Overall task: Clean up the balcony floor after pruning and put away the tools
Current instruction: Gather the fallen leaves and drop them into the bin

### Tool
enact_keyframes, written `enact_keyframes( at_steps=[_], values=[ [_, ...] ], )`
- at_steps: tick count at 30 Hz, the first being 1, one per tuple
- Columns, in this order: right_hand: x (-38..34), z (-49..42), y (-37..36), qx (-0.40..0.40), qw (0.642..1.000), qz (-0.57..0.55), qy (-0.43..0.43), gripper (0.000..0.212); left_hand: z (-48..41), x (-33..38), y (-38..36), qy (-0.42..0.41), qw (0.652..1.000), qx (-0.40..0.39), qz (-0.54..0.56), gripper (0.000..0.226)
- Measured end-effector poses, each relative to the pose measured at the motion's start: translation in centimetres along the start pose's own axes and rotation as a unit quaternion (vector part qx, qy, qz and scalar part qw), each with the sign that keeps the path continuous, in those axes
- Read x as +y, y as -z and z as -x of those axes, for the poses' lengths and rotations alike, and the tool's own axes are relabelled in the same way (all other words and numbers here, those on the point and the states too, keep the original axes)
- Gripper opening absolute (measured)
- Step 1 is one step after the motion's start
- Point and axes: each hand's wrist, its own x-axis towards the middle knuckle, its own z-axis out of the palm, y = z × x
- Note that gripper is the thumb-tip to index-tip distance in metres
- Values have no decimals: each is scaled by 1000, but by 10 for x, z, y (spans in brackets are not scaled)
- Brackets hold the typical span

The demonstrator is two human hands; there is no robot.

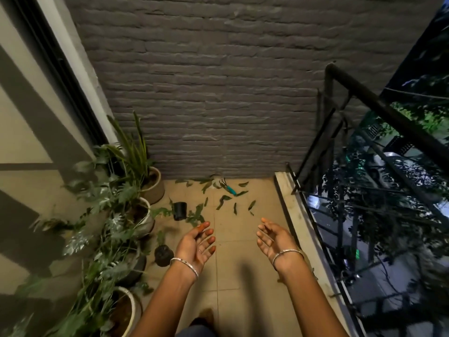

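Observation:
Several cut green leaves (223, 201) lie scattered on the beige tiled balcony floor (243, 276) near the far wall. Among them rests a small hand rake with a teal handle (229, 188). A small black pot (180, 210) lies tipped on its side to the left of the leaves. My left hand (197, 244) and my right hand (272, 239) are both held out over the floor with palms turned inward and fingers relaxed. Neither holds anything. Each wrist carries a silver bangle.
Potted plants (136, 210) line the left side along a wall and window frame. A small dark seedling bag (163, 254) sits beside them. A grey brick wall (218, 93) closes the far end. A black metal railing (340, 190) runs along the right edge.

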Motion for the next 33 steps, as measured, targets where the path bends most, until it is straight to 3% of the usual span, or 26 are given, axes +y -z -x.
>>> enact_keyframes(
  at_steps=[8,16,21,27,33],
  values=[
    [-53,-139,-38,37,999,-4,-22,17,-151,56,-53,35,999,0,2,25],
    [-131,-291,-89,116,990,-1,-81,14,-315,132,-118,63,995,64,-49,23],
    [-150,-383,-100,154,985,-6,-81,30,-407,155,-148,77,988,100,-87,21],
    [-130,-485,-81,225,966,75,-101,12,-502,146,-162,109,981,114,-116,23],
    [-64,-624,-28,269,929,222,-123,10,-614,94,-150,123,971,154,-136,25]
  ],
)
